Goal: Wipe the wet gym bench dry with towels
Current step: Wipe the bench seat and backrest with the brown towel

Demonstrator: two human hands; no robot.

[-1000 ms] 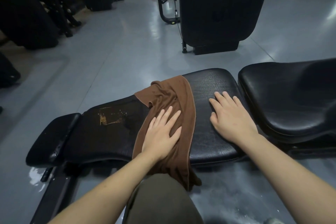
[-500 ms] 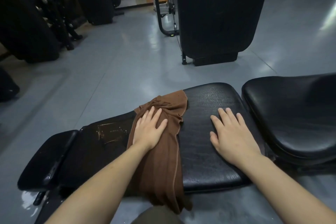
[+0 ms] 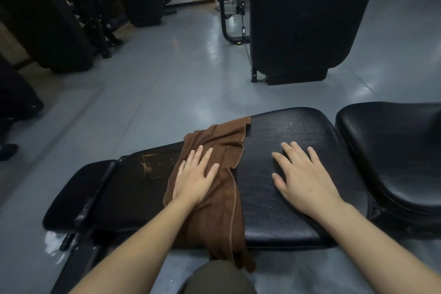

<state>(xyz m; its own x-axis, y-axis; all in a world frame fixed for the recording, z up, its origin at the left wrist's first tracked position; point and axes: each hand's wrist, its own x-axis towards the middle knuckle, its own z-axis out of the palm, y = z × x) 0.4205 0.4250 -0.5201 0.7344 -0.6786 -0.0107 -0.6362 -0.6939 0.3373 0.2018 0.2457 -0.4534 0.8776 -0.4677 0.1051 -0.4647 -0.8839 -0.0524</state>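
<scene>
A black padded gym bench [image 3: 281, 210] lies across the view in front of me. A brown towel [image 3: 222, 217] is draped over its middle, bunched at the far edge and hanging off the near edge. My left hand [image 3: 195, 176] presses flat on the towel, fingers spread. My right hand [image 3: 303, 176] rests flat on the bare pad to the right of the towel, holding nothing. Left of the towel the pad [image 3: 148, 169] is glossy with water and shows a worn patch.
A separate black seat pad [image 3: 393, 150] sits close on the right. A small end pad [image 3: 76, 196] is at the bench's left end, with a puddle on the grey floor [image 3: 51, 243] beneath. A dark machine [image 3: 298, 21] stands beyond; more equipment [image 3: 47, 19] lines the far left.
My left hand has slid the towel leftward and away over the pad, bunching its far end. The right hand has stayed flat on the bench. My head has lifted a little.
</scene>
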